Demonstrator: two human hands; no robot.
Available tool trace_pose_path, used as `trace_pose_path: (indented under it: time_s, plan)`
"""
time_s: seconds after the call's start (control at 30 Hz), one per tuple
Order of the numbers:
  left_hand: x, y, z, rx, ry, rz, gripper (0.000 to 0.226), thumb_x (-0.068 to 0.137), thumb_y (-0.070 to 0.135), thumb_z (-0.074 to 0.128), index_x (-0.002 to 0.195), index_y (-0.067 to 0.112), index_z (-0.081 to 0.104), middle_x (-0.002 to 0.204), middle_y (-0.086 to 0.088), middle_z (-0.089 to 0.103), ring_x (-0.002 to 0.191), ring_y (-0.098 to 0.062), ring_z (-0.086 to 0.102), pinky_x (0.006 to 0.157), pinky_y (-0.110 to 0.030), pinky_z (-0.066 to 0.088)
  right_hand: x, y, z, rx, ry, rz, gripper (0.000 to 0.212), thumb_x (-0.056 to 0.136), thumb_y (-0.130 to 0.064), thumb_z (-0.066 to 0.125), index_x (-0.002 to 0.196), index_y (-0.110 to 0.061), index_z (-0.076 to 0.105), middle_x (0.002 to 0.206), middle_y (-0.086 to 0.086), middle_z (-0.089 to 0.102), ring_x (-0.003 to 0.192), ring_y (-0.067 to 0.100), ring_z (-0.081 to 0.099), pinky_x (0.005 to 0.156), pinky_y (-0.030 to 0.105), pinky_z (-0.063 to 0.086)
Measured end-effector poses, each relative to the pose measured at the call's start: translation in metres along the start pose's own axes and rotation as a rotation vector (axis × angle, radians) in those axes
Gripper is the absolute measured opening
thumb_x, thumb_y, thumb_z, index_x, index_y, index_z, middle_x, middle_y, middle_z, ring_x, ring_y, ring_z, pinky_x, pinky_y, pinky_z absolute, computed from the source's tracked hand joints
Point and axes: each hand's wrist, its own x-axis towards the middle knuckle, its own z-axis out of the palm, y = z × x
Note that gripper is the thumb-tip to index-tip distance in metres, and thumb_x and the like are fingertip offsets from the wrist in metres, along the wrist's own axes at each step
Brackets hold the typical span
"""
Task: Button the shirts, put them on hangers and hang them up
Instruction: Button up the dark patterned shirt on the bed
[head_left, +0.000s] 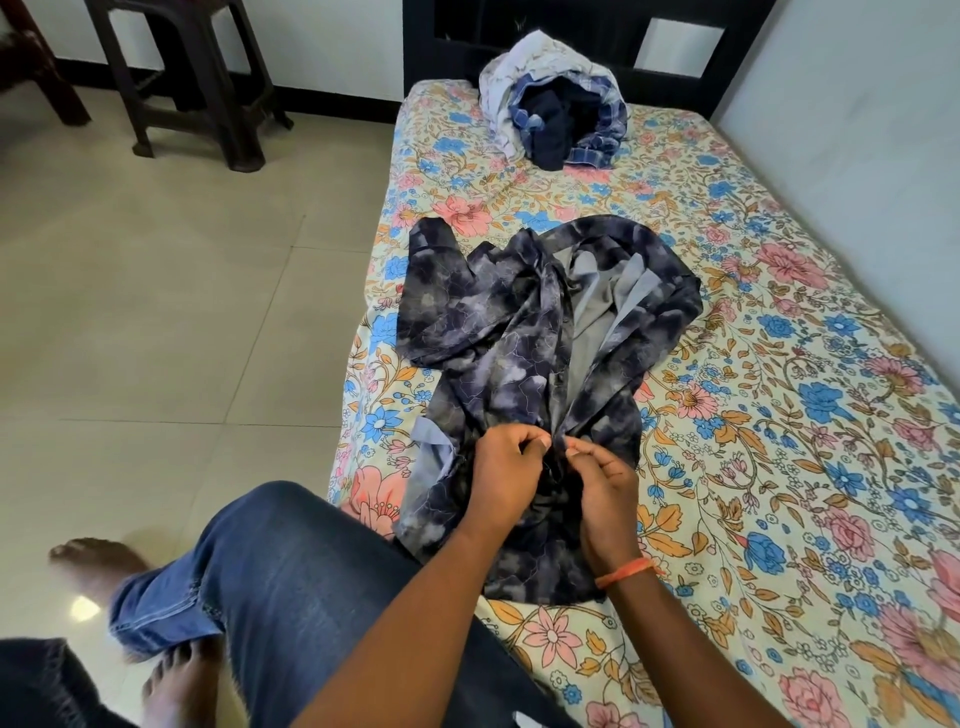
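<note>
Jeans (291, 587) fill the near edge, one knee against the bed (779, 467). Both hands pinch the shirt (519, 332) front near its hem: left hand (506, 475) on one edge, right hand (605, 491) on the other. Buttoning looks barely begun; the upper front lies open. Next, work upward. More shirts sit in a pile (556, 111) by the headboard.

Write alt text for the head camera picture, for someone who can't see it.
Both hands, left hand and right hand, pinch the front edges of a dark floral shirt lying on a flowered bedsheet, working near its lower end. The upper front lies open, and a pile of other clothes sits at the bed's far end.
</note>
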Motion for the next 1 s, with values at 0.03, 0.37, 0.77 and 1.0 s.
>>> trace_pose_path:
  time_s: [0.03,0.37,0.77,1.0]
  plan:
    - [0.0,-0.001,0.0,-0.007,-0.003,-0.007,0.015,0.094,0.015,0.062,0.092,0.015,0.077,0.076,0.011,0.07,0.066,0.0,0.063,0.063,-0.014,0.048,0.0,0.0,0.0,-0.01,-0.009,-0.008,0.026,0.091,0.002,0.061,0.092,-0.02,0.076,0.094,-0.002,0.076,0.09,0.007,0.071,0.08,0.016,0.054]
    - [0.0,0.001,0.0,-0.084,-0.042,-0.055,0.019,0.093,0.012,0.059,0.09,0.017,0.077,0.079,-0.004,0.074,0.069,-0.011,0.065,0.066,-0.026,0.052,0.004,0.006,-0.004,-0.052,-0.066,-0.051,0.013,0.08,-0.005,0.079,0.091,-0.011,0.078,0.089,0.002,0.077,0.09,0.018,0.073,0.084,0.03,0.057]
    - [0.005,0.005,0.0,-0.165,-0.06,-0.164,0.018,0.095,0.013,0.059,0.085,0.016,0.074,0.091,-0.018,0.073,0.077,-0.018,0.062,0.071,-0.032,0.051,0.003,0.012,-0.001,-0.156,-0.02,-0.106,0.011,0.078,-0.009,0.081,0.088,-0.011,0.077,0.084,0.002,0.077,0.084,0.019,0.073,0.083,0.042,0.059]
    - [0.001,0.005,0.001,-0.068,-0.079,-0.092,0.025,0.092,0.024,0.064,0.072,0.014,0.074,0.076,-0.005,0.073,0.066,-0.017,0.065,0.064,-0.027,0.052,0.001,0.017,0.003,-0.195,0.039,-0.162,0.006,0.08,-0.009,0.08,0.085,-0.01,0.077,0.078,0.0,0.075,0.075,0.015,0.072,0.072,0.033,0.057]
